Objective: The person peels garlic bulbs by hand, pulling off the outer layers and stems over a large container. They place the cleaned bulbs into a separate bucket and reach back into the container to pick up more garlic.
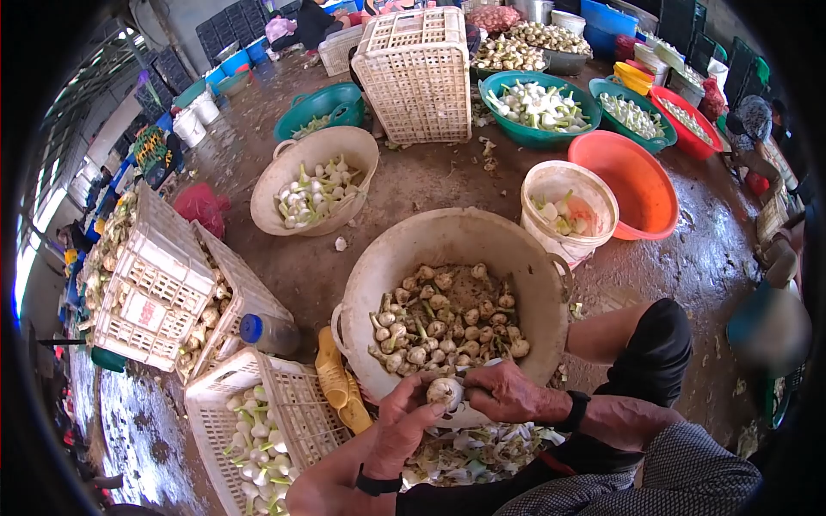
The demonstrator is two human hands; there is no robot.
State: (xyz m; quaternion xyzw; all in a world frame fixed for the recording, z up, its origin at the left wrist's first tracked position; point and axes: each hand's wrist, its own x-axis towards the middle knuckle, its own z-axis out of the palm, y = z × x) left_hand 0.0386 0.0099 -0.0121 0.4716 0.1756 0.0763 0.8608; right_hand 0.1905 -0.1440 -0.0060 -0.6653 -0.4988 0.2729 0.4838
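My left hand is closed round a whitish garlic bulb, just above the near rim of a large beige basin. My right hand meets the bulb from the other side with curled fingers. Something dark shows by its fingertips, too small to make out. Inside the basin lie many unpeeled garlic bulbs with brownish skins and short stems. Below my hands is a heap of peeled-off garlic skins, partly covered by my arms and legs.
Left are a crate of trimmed garlic, a blue-capped bottle, yellow sandals and stacked crates. Ahead stand a smaller beige tub, a white bucket, an orange basin and an upright crate. People sit farther off.
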